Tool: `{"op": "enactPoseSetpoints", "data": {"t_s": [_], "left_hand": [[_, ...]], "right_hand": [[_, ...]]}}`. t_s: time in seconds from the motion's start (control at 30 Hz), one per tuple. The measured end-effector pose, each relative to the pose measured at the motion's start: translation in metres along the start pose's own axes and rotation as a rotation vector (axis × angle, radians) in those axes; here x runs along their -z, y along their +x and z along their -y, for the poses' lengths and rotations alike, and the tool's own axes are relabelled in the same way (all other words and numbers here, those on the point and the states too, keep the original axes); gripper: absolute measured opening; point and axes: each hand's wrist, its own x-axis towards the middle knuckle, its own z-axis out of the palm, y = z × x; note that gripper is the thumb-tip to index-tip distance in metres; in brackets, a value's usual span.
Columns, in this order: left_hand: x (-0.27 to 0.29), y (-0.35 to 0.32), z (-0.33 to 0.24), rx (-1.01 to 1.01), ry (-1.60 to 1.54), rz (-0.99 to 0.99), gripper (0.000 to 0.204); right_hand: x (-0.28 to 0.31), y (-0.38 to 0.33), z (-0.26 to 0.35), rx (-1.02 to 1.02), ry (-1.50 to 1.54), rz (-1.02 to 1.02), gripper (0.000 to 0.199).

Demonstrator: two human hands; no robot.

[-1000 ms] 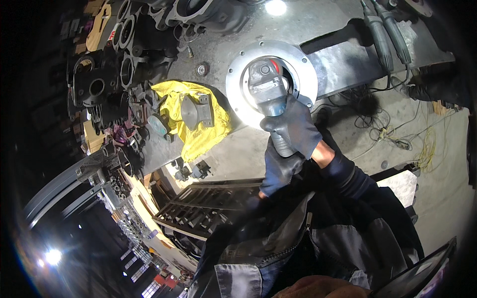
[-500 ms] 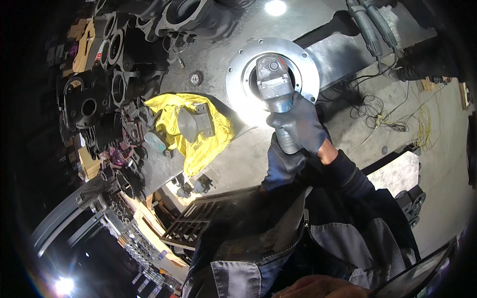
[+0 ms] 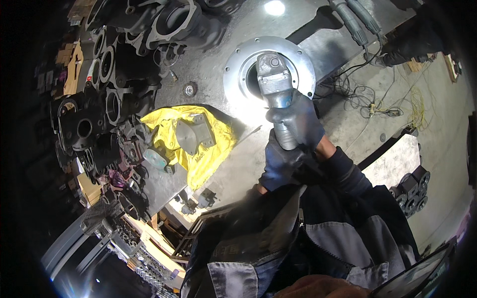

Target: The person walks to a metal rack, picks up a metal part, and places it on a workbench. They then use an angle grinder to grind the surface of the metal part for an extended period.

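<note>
Both my hands wear dark gloves and hold an angle grinder (image 3: 273, 79) with a grey metal head. My right hand (image 3: 300, 121) is wrapped round the middle of its body. Closer to me, my left hand (image 3: 278, 161) grips the rear end. The grinder's head lies over the central hole of a shiny round metal flange (image 3: 234, 82) on the metal bench. Bolt holes run round the flange's rim. The grinder's disc is hidden under the head, so I cannot tell whether it touches the metal.
Left of the flange, a machined metal bracket (image 3: 196, 135) lies on a yellow bag (image 3: 211, 161). Dark castings (image 3: 171, 22) crowd the bench's left side. Two more corded power tools (image 3: 350, 22) lie at the far right edge. Cables (image 3: 365, 102) tangle on the floor. A small round part (image 3: 190, 89) sits near the bag.
The whole view has shifted slightly, with the flange now a little further left. The grinder's head stays over the hole, and both hands keep their grip.
</note>
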Motion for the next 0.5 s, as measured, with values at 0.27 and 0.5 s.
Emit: {"op": "enactPoseSetpoints", "data": {"t_s": [0.27, 0.5], "left_hand": [[0.003, 0.005, 0.002, -0.156, 0.013, -0.016, 0.059], [0.022, -0.003, -0.016, 0.101, -0.118, 0.215, 0.059]], "right_hand": [[-0.001, -0.007, 0.018, -0.123, -0.022, -0.065, 0.044], [-0.003, -0.006, 0.021, -0.188, 0.109, -0.064, 0.041]]}}
